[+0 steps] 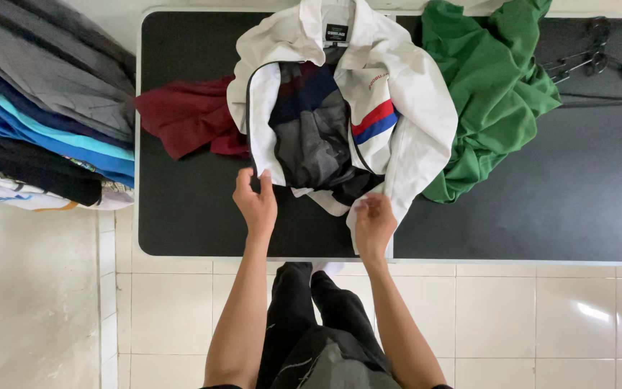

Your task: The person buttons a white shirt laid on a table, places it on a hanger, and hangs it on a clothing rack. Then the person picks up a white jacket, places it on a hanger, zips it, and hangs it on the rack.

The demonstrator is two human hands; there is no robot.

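We grip the white jacket (397,108) on the black table (541,209) — left hand (255,204) pinching its zipper edge, right hand (373,225) closed on the hem.

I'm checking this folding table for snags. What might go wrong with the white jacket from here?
The white jacket lies over the maroon garment and touches the green one; pulling it may drag either along. Both hands, left hand and right hand, pinch its hem near the table edge, so the hem could slip off.
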